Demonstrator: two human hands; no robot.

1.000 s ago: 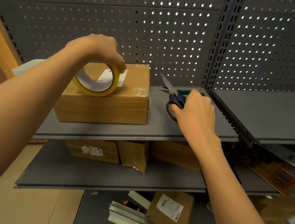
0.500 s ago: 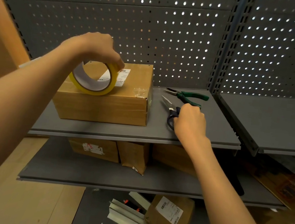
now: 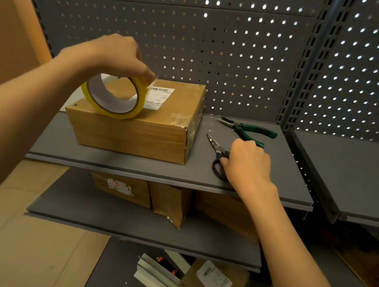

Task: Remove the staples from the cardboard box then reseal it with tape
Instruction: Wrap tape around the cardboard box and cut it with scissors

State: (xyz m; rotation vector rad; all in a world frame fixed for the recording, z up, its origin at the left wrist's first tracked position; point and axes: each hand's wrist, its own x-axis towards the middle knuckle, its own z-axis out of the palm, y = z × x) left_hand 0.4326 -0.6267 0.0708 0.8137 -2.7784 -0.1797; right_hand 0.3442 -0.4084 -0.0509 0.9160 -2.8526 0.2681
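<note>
A closed cardboard box with a white shipping label lies on the grey upper shelf. My left hand grips a yellow tape roll from above, standing it on edge on the box's top left. To the right of the box, dark-handled scissors lie flat on the shelf, blades pointing away. My right hand rests over their handles, fingers curled at the loops. Green-handled pliers lie just behind the scissors.
A perforated grey back panel rises behind the shelf. A second shelf adjoins on the right. Several cardboard parcels sit on the lower shelf, and another labelled box lies below with white strips.
My right hand has brought the scissors down from a raised position to lie flat on the shelf. My left hand kept the tape roll on the box.
</note>
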